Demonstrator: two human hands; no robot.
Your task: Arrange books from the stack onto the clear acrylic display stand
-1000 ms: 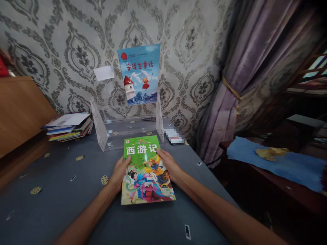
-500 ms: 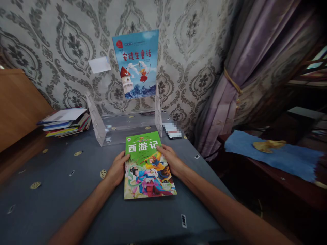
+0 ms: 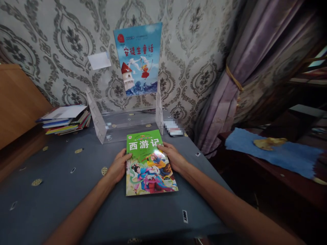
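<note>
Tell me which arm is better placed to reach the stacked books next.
Left, likely: the left grip holds the green book by the edge nearer the stack, while the right grip is on the opposite edge, farther off. Either would first have to release the green book.

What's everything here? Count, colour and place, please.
Patterned table: one, grey-blue, foreground
Plastic stand: one, transparent, table's back
Green illustrated book: one, multicoloured, centre
Blue illustrated book: one, blue, on stand
Rectangular card: one, white, stand's upper left
Book pile: one, mixed colours, table's left
Pixelated object: one, pale, right of stand
Floral wallpaper: one, grey, behind
Wooden panel: one, brown, left
Fabric curtain: one, purple, right
Cloth: one, blue, on dark-red surface
Crumpled object: one, yellow, on cloth
Left hand, right hand: two, bare, on green book
</note>
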